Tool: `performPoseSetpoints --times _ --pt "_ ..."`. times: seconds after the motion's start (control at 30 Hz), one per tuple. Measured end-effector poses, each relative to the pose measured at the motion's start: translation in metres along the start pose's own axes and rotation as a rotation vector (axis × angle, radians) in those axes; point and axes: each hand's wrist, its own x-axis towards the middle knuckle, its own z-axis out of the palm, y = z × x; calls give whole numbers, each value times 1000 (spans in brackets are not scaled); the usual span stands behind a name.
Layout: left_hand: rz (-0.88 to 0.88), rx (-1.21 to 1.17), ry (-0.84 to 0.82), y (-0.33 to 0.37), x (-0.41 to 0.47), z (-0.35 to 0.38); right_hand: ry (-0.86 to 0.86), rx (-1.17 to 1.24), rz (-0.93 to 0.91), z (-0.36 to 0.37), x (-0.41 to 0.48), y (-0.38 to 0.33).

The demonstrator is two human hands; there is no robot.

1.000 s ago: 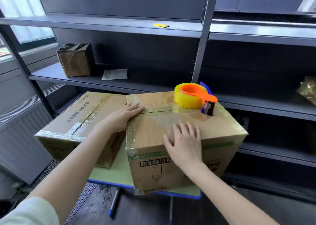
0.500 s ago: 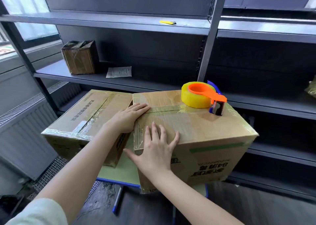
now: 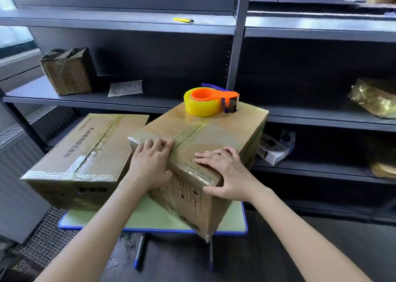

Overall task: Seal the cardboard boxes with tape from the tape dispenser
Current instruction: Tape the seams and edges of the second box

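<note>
Both hands are on the right box (image 3: pixel 205 136); it sits skewed on the bench (image 3: pixel 150 219), its near bottom corner poking out past the front edge; the left hand (image 3: pixel 150 163) clamps the near-left top edge, fingers curled over onto the lid beside the taped centre seam; the right hand (image 3: pixel 225 170) grasps the near-right corner, fingers bent across the glossy tape on top, thumb pressed down the end face. The dispenser (image 3: pixel 211 105) lies on the far end of that same lid, yellow roll with an orange frame, well apart from both hands; nobody is touching it. The left box (image 3: pixel 85 148) sits beside it on the bench, lower and flatter, tape shining along its seam and near edge. Behind, on the grey shelf (image 3: pixel 107 101), stand a small taped box (image 3: pixel 68 71) and a slip of paper (image 3: pixel 125 88); a yellow cutter (image 3: pixel 183 20) lies on the shelf above.
</note>
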Motion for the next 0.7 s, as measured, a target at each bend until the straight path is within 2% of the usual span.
performPoseSetpoints --times 0.17,0.3,0.43,0.5,0.63,0.7 --pt "64 22 212 25 -12 3 -253 20 93 -37 -3 24" --pt "100 2 358 29 -2 5 -239 -131 135 -33 -1 17" --pt "86 -15 399 32 0 6 -178 -277 90 -19 12 8" --pt "83 -33 418 42 -4 7 -210 -215 64 -23 14 18" --pt "139 -131 420 63 3 4 -362 -72 144 -46 6 52" --pt "149 -206 419 66 14 -5 -356 -35 157 -50 2 60"
